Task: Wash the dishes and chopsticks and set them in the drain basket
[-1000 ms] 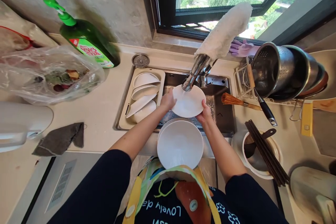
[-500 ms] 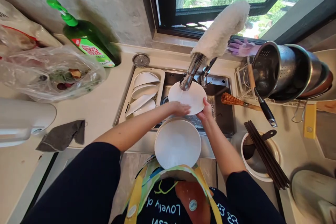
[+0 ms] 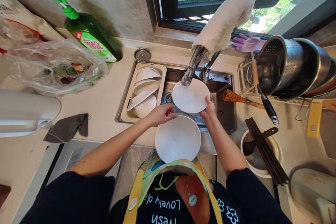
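My right hand (image 3: 208, 111) grips the near edge of a small white plate (image 3: 190, 96) and holds it under the steel faucet (image 3: 192, 67) above the sink (image 3: 223, 106). My left hand (image 3: 160, 113) is off the plate, fingers loosely curled and empty, just left of it and above the rim of a large white bowl (image 3: 177, 138). That bowl stands at the sink's near edge, close to my apron.
A drainer tray (image 3: 124, 106) left of the sink holds several white dishes (image 3: 145, 92). A green soap bottle (image 3: 88, 33), a plastic bag (image 3: 52, 68) and a grey rag (image 3: 67, 128) lie left. Steel pots (image 3: 291, 66), a bamboo brush (image 3: 236, 98) and a chopstick-topped pot (image 3: 262, 150) sit right.
My left hand has let go of the plate and drawn back toward the big bowl. The right hand now holds the plate alone, a little higher under the faucet.
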Action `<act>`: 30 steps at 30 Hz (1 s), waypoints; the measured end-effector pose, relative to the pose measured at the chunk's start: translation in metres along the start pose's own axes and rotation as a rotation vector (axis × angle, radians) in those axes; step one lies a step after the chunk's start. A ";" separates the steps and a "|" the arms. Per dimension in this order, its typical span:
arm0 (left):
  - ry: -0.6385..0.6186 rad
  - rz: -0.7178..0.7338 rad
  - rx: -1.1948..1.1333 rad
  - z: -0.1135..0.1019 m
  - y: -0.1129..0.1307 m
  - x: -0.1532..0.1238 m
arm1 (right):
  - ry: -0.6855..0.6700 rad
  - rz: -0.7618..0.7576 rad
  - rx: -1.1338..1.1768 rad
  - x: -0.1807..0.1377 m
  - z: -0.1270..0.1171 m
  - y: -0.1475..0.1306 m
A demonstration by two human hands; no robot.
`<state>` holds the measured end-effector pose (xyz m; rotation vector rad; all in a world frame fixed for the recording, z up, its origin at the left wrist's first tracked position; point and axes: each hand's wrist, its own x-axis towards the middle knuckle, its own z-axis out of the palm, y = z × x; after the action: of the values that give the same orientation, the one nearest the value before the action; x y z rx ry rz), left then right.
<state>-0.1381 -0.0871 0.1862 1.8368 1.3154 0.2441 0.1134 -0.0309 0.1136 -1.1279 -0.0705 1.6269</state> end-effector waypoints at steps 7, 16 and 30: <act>-0.023 -0.131 -0.006 0.030 -0.005 -0.009 | 0.013 -0.030 -0.014 -0.011 0.002 -0.013; -0.530 -0.348 -0.702 0.014 -0.013 -0.007 | -0.025 -0.097 -0.006 -0.016 0.013 -0.026; -0.297 -0.478 -1.060 -0.045 -0.031 -0.034 | 0.036 -0.182 0.002 -0.023 0.014 -0.062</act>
<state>-0.2004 -0.0901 0.2023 0.6220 1.0495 0.3104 0.1471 -0.0172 0.1704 -1.1162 -0.1443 1.4443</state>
